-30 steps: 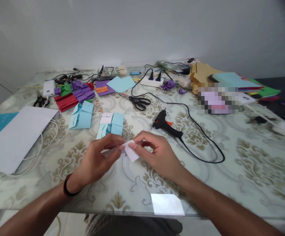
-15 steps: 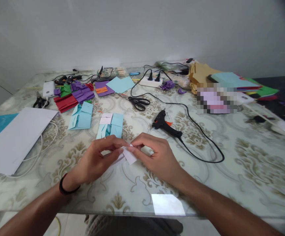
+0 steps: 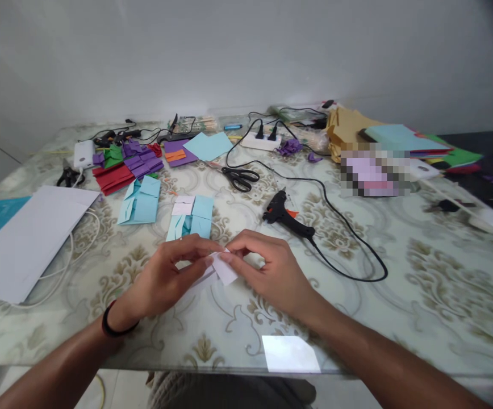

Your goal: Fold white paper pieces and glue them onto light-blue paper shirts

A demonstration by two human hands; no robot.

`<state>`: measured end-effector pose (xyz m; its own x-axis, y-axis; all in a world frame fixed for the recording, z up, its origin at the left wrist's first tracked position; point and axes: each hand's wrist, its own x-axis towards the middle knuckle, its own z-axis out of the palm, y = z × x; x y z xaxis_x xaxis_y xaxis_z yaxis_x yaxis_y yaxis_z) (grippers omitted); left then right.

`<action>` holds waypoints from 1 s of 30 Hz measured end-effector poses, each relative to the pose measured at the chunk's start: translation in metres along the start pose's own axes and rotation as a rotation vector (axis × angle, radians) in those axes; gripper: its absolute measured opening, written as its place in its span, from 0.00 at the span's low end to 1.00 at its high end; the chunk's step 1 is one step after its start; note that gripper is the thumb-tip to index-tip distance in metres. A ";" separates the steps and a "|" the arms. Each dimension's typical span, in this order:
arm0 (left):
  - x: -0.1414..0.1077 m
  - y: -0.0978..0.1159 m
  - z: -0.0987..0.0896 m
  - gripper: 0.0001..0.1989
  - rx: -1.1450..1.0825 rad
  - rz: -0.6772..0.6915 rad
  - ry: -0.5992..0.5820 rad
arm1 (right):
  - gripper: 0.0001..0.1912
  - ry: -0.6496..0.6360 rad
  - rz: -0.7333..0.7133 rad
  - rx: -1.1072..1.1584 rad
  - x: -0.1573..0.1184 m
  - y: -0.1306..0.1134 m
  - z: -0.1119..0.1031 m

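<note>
A small white paper piece (image 3: 226, 271) is pinched between the fingertips of both hands at the middle of the table. My left hand (image 3: 172, 272) grips its left part, thumb and forefinger closed on it. From the other side my right hand (image 3: 270, 270) holds it with the thumb on top. Just beyond my left hand lies a folded light blue paper (image 3: 203, 216) with a pale pink square (image 3: 183, 205) on it. Another folded light blue paper (image 3: 145, 201) is further left. A black glue gun (image 3: 289, 216) rests beyond my right hand.
Black scissors (image 3: 240, 178) and a power strip (image 3: 261, 142) lie further back. White sheets (image 3: 37, 238) are at the left, with folded purple (image 3: 144, 163) and red (image 3: 112, 177) papers behind. Coloured sheets (image 3: 408, 140) are stacked at the right. The glue gun's cord loops across the right side.
The paper between my fingertips has tilted very slightly, with my right fingers shifted a little. Otherwise both hands keep nearly the same place.
</note>
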<state>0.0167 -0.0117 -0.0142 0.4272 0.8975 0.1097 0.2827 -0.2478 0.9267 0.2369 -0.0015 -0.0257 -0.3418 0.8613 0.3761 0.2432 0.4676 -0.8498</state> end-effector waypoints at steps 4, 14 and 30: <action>0.001 0.000 0.000 0.17 0.047 0.023 0.003 | 0.07 -0.023 0.062 0.053 0.000 -0.001 0.000; 0.000 0.002 0.004 0.06 0.098 0.020 0.029 | 0.10 -0.042 0.193 0.223 0.003 -0.001 -0.004; 0.001 0.007 0.003 0.21 0.189 -0.184 -0.097 | 0.16 -0.038 0.409 0.428 0.004 0.003 -0.001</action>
<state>0.0216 -0.0132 -0.0084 0.4311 0.8970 -0.0975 0.5142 -0.1555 0.8434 0.2371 0.0031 -0.0263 -0.3315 0.9432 -0.0204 -0.0231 -0.0297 -0.9993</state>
